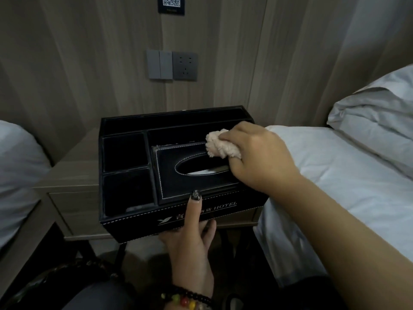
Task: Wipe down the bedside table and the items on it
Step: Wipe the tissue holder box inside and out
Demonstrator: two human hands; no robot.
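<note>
While the left hand (190,240) grips the box (178,166) from below, the right hand (252,153) clutches the cloth (220,143) at the lid's upper-right corner, its unwiped length running toward the frame's lower left.

I see a dim room, wood-grain wall panels (89,63), grey switch (159,64) beside a socket (185,66), QR sign (171,4) above, white bed (335,175) with pillow (377,121) at right, another bed (17,175) at left.

Right hand (257,157) presses cloth (220,145) on organizer (138,218); left hand (192,238) grips its front.
</note>
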